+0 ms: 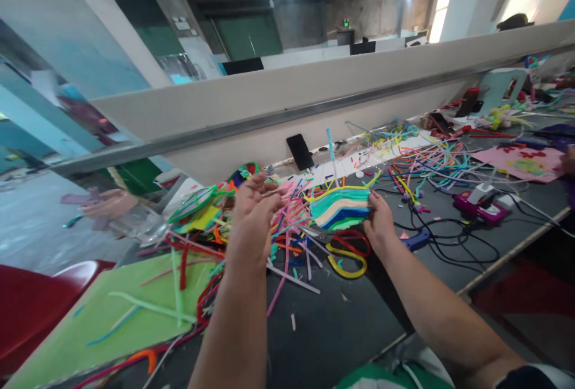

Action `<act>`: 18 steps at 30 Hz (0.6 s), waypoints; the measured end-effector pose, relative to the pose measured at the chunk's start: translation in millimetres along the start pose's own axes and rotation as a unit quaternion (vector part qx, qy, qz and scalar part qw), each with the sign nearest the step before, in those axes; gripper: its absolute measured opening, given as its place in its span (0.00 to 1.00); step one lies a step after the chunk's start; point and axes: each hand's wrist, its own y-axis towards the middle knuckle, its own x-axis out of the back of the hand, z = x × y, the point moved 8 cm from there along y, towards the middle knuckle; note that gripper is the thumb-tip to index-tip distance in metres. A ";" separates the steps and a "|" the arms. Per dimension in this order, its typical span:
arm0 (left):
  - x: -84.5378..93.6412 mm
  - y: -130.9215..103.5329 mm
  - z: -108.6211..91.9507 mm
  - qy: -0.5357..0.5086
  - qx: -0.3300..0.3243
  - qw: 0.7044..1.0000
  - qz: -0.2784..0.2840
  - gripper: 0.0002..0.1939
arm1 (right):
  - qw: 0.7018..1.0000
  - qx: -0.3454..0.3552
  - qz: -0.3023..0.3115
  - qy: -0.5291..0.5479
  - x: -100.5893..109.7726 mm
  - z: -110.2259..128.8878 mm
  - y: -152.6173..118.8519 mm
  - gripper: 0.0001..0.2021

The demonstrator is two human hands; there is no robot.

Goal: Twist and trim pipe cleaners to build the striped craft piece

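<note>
My right hand grips the right end of a small striped piece made of rows of teal, cream, blue and green pipe cleaners, with a yellow one along its top edge. The piece is held above the table. To its left, my left hand is raised with its fingers apart, over a heap of loose pipe cleaners; nothing shows in it. A yellow loop and a red loop lie just below the striped piece.
A green sheet with pipe cleaners covers the left side. A black phone leans on the divider. At right are a purple power strip, black cables, a blue-handled tool and a pink sheet. A clear jug stands left.
</note>
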 end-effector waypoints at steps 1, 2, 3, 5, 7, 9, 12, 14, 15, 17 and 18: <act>-28.1 31.1 -3.2 -0.009 0.053 0.999 -0.008 0.20 | 1.000 0.011 -0.004 0.001 0.0 2.6 0.3 0.12; -52.4 48.1 3.6 -0.019 0.131 0.991 0.008 0.18 | 1.000 0.022 -0.010 0.003 0.1 5.1 0.7 0.12; -71.8 51.5 17.4 -0.025 0.214 0.976 0.043 0.17 | 0.999 0.032 -0.014 0.005 0.2 7.0 1.0 0.12; -94.7 35.7 46.1 -0.055 0.299 0.944 0.129 0.18 | 0.999 0.042 -0.019 0.011 0.0 8.5 1.3 0.11; -98.1 15.1 71.5 -0.069 0.310 0.933 0.170 0.21 | 0.999 0.042 -0.016 0.014 -1.1 7.7 1.0 0.11; -99.2 1.7 88.7 -0.072 0.306 0.930 0.189 0.26 | 0.999 0.037 -0.010 0.011 -2.7 6.5 -0.2 0.11; -106.6 -1.5 94.9 -0.073 0.297 0.929 0.210 0.31 | 1.000 0.016 -0.005 0.002 -5.4 4.5 -3.0 0.12; -110.4 1.7 92.9 -0.072 0.292 0.929 0.217 0.32 | 1.000 0.003 0.004 -0.001 -8.5 4.0 -5.1 0.13; -111.0 3.3 92.2 -0.071 0.290 0.929 0.219 0.33 | 1.000 -0.002 0.012 -0.002 -10.6 3.8 -6.2 0.15; -109.4 5.5 93.5 -0.065 0.284 0.932 0.218 0.35 | 0.999 -0.007 0.034 -0.007 -15.2 3.3 -7.9 0.16; -107.7 6.1 95.6 -0.058 0.279 0.934 0.215 0.36 | 0.999 -0.009 0.041 -0.012 -16.6 2.8 -8.4 0.16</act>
